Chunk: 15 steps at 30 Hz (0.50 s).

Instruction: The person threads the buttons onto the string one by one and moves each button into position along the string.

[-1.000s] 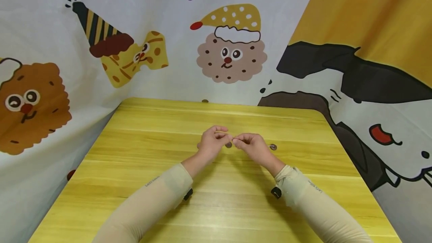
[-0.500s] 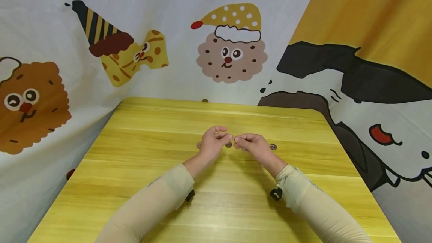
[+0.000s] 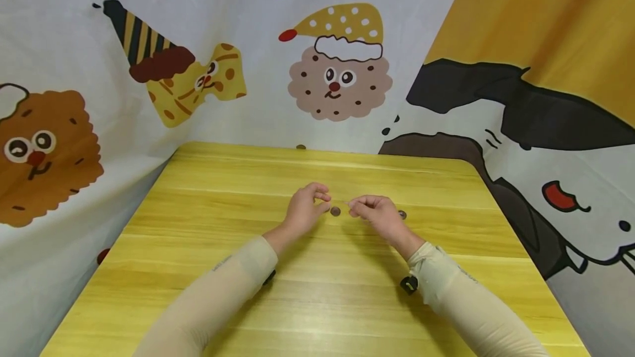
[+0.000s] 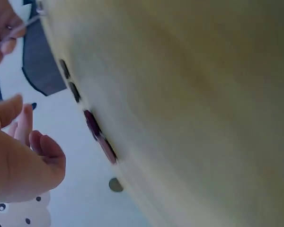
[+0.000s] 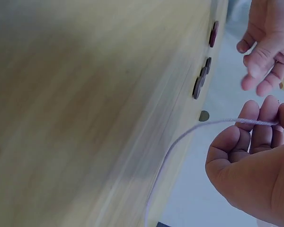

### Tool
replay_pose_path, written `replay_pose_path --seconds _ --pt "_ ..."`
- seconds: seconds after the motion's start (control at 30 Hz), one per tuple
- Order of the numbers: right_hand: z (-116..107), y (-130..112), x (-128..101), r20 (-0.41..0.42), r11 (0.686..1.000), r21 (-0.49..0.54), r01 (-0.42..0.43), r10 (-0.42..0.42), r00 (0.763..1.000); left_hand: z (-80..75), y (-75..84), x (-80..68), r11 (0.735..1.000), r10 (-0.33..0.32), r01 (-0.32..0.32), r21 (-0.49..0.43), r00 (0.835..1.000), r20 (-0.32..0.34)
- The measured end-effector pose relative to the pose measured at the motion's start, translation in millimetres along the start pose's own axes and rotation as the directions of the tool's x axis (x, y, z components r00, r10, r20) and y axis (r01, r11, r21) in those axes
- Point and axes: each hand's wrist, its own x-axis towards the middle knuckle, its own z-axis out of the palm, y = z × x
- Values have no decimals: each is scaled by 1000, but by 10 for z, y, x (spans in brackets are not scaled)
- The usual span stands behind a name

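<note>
- Centrally, a thin pale cord [image 5: 199,124] is pinched between the thumb and fingertips of the right hand [image 3: 375,212]; the wrist view shows it running out from the pinch toward the left hand and then curving down past the table edge.
- From the head view the cord is only a faint line just beyond the right fingertips, above the table [image 3: 238,191].
- Just across from the pinch, the left hand [image 3: 303,209] is apart from the cord, its fingers loosely curled and holding nothing that can be seen.
- Between the two hands, a little below the pinch, a small dark button [image 3: 335,211] lies flat on the table.
- Behind the right hand, on its outer side, a second button [image 3: 402,215] lies on the table.
- Seen edge-on from the right wrist, several buttons [image 5: 202,78] lie in a row on the tabletop; how many, I cannot tell.
- Farther out, both forearms wear beige sleeves [image 3: 223,285].
- Beyond the table hangs a cartoon cloth [image 3: 337,65] with biscuit faces.
</note>
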Motion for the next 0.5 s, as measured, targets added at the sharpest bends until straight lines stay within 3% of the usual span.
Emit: replay_pose_path --seconds 0.1,0.2,0.33,0.5 --pt "-29 14 -2 3 1000 1 -3 3 1000 -15 -33 49 976 50 -66 206 995 86" --pt "-49 18 -7 8 1000 9 -7 7 1000 -8 -35 96 943 60 -111 314 984 168" --pt "-104 32 -28 11 1000 17 -14 13 1000 57 -1 172 936 8 -89 341 973 233" --pt "-148 49 -36 16 999 27 -18 17 1000 128 15 233 927 -88 -13 376 964 249"
